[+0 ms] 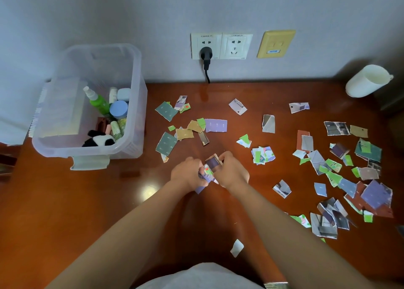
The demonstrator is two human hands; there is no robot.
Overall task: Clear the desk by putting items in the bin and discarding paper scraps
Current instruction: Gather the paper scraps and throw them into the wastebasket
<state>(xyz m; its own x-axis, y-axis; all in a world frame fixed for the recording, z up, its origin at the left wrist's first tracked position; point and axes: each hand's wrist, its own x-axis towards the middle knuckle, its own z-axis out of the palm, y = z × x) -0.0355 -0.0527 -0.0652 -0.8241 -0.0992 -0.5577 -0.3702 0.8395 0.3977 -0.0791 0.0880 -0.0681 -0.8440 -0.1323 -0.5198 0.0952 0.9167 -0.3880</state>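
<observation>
torn paper scraps [332, 164] across desk [65, 201]

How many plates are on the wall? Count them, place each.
3, in a row: left white socket holding a black plug, empty white socket beside it, yellow plate rightmost. None seem hidden.

— Between the fingers [223, 157]?
— Dark purple, lilac, and bright green with a red spot, all on the pinched scraps [211, 162].
— Left of the fingers?
— Several dark green scraps [166, 144] with tiny pale marks, some tan scraps [184, 133], one lilac scrap [216, 125]. Farther left, a clear bin [131, 145]; inside, a green spray bottle [99, 102], a pale blue jar lid [118, 109], a black-and-white panda toy [99, 139].
— Right of the fingers?
— Many loose scraps [375, 193]: bright green, grey, blue, purple, brick red.
— Beyond the fingers?
— Two white sockets [236, 46], a black plug [206, 55], a yellow wall plate [276, 43], a white cup [367, 81].
— Underneath?
— A glossy red-brown desk [87, 201].
</observation>
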